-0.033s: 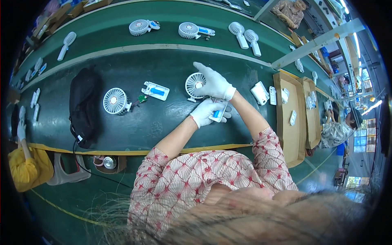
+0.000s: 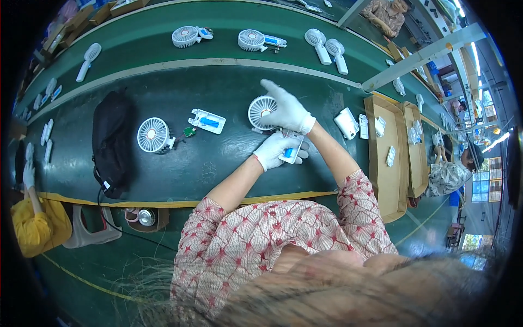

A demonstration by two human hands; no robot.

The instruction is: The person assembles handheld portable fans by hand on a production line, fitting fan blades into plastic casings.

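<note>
My left hand (image 2: 269, 152) is curled round the open handle (image 2: 292, 155) above the bench (image 2: 201, 166); right hand (image 2: 291, 113) part-spread over the fan (image 2: 259, 112), can't tell its hold. Likely mid-handle work; next calls for steady left grip.

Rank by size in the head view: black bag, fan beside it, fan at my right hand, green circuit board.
1. Black bag, largest.
2. Fan beside it and fan at your right hand: too alike to rank, the latter partly covered.
3. Green circuit board, smallest.
</note>
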